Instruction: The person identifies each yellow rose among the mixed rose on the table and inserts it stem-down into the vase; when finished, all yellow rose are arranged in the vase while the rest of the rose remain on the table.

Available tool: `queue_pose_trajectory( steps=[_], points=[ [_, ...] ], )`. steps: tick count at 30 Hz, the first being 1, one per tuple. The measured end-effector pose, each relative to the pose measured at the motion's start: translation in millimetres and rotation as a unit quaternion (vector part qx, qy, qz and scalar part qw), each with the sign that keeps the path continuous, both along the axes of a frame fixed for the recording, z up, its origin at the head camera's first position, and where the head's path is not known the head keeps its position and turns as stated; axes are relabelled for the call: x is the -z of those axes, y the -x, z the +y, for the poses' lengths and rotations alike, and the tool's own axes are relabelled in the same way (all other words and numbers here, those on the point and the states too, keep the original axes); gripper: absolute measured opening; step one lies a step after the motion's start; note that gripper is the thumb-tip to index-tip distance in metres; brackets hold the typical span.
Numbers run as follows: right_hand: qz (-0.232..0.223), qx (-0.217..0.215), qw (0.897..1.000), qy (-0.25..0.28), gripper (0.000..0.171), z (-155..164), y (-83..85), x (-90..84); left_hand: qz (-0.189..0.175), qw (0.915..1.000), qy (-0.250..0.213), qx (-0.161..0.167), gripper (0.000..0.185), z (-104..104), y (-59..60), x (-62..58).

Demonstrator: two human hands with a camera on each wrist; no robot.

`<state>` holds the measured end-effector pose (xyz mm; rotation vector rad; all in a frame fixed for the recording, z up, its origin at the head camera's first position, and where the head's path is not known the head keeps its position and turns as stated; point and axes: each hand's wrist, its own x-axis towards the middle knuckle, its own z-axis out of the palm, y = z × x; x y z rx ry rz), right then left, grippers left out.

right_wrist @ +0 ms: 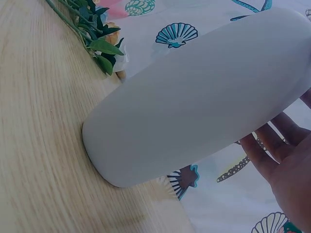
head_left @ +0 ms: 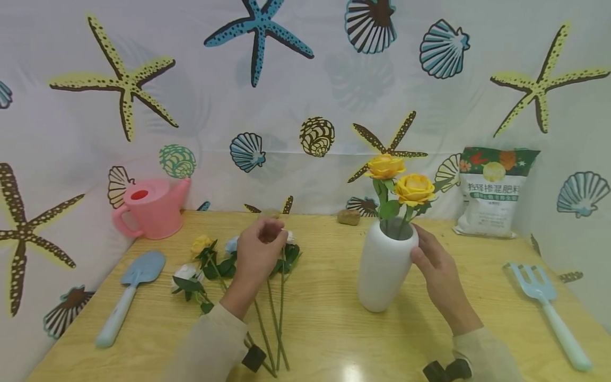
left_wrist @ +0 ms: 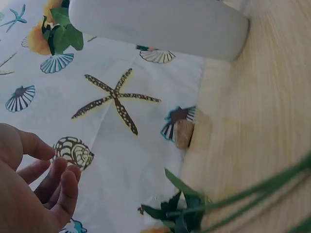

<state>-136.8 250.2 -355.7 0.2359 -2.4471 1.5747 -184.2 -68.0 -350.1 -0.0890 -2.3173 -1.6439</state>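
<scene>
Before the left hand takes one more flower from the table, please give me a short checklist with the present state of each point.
1. White vase stands upright on the table: ok.
2. Right hand steadies the vase with its fingers at the side near the neck: ok.
3. Two yellow roses already sit in the vase; room for another stem: cannot tell.
4. Left hand is over the loose flowers; firm hold on a stem: cannot tell, in the left wrist view the fingers close on nothing.
5. Loose stems cross each other, so one may drag another: not ok.
</scene>
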Motion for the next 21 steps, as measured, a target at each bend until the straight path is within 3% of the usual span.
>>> queue_pose_trajectory(
  steps=[4, 10, 16, 21],
  points=[
    [-0.003, 0.002, 1.000, -0.002, 0.054, 1.6, 0.2, 1.6, -0.068, 0.9927, 0.099, 0.009, 0.015, -20.2, -5.6, 14.1],
    [-0.013, 0.012, 1.000, -0.008, 0.055, 1.6, -1.8, 1.6, -0.150, 0.9627, 0.221, 0.043, 0.036, -32.3, -13.9, 26.4],
    [-0.014, 0.009, 1.000, -0.007, 0.056, 0.4, -2.0, 0.5, -0.179, 0.9432, 0.273, 0.065, 0.046, -30.9, -16.1, 36.7],
    [-0.004, 0.004, 1.000, -0.004, 0.054, -0.9, -0.3, 0.0, -0.180, 0.9393, 0.283, 0.073, 0.050, -31.6, -13.7, 44.9]
  ],
)
